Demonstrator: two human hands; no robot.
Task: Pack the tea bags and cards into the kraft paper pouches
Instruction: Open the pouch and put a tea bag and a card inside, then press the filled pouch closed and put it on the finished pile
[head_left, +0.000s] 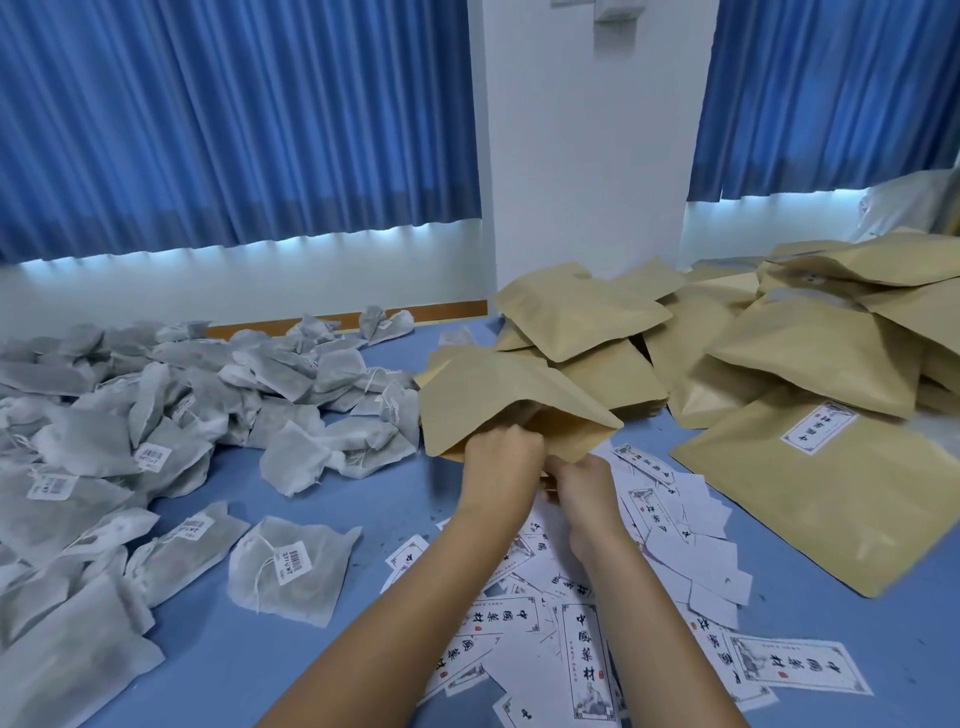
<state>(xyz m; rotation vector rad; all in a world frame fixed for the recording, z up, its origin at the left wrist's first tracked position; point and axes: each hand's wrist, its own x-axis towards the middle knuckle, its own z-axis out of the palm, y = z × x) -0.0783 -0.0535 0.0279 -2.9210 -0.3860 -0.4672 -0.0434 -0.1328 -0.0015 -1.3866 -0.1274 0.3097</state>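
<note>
A kraft paper pouch (488, 400) is lifted above the blue table at the centre, its open mouth facing me. My left hand (501, 457) grips the lower lip of the mouth, fingers curled into the opening. My right hand (582, 493) sits just right of it, fingers curled at the pouch's lower edge, with a white card edge showing under them. Printed white cards (587, 654) lie scattered beneath my forearms. Grey mesh tea bags (171, 410) are heaped on the left; one tea bag (291, 566) lies alone near my left forearm.
A large heap of kraft pouches (769, 338) fills the right and back right; one labelled pouch (826, 483) lies flat at the right. Blue curtains (234, 119) and a white pillar (587, 156) stand behind the blue table (322, 509).
</note>
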